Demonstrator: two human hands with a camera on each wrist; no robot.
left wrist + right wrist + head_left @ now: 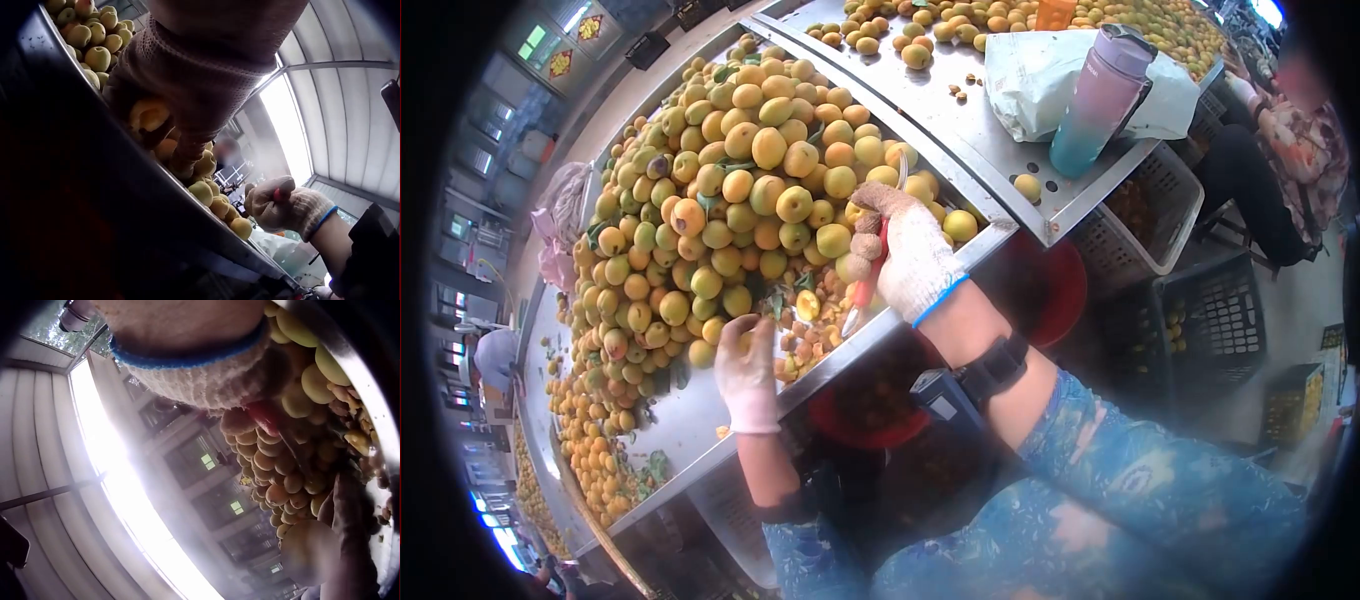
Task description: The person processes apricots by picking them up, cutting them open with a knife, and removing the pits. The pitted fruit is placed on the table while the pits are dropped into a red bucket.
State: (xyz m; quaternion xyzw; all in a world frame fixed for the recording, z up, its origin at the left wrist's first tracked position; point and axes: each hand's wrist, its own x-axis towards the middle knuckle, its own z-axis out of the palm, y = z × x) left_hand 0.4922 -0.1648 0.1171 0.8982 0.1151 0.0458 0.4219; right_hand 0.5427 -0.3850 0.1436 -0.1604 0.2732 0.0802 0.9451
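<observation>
Head view: here's the right hand (pixel 915 255), gloved, blue at the cuff, fingers curled snugly round a red-handled tool (pixel 866 285), its metal tip slanting down near the counter's raised rim (pixel 850 350). And the left hand (pixel 748 380), also gloved, sits just beside a cut fruit (pixel 807 305) lying on brownish scraps (pixel 800 352), fingers bent and spread apart. Behind both, a big fruit pile (pixel 730 215) with leaves mixed in blocks the way across the counter (pixel 690 425). Over on the neighbouring counter (pixel 900 95), a purple-and-teal bottle (pixel 1100 105) stands in front of a white bag (pixel 1025 80). Below, a red basin (pixel 1060 300), a pale crate (pixel 1185 225), a black crate (pixel 1215 310).

Left wrist view: the left hand comes in large from above, the cut fruit showing between its fingers; whether they touch it, I can't tell. The metal rim runs diagonally right beside it.

Right wrist view: the red handle pokes out of the right hand, blade towards the pile, and a blurred round fruit (pixel 309 550) shows by the left hand.
</observation>
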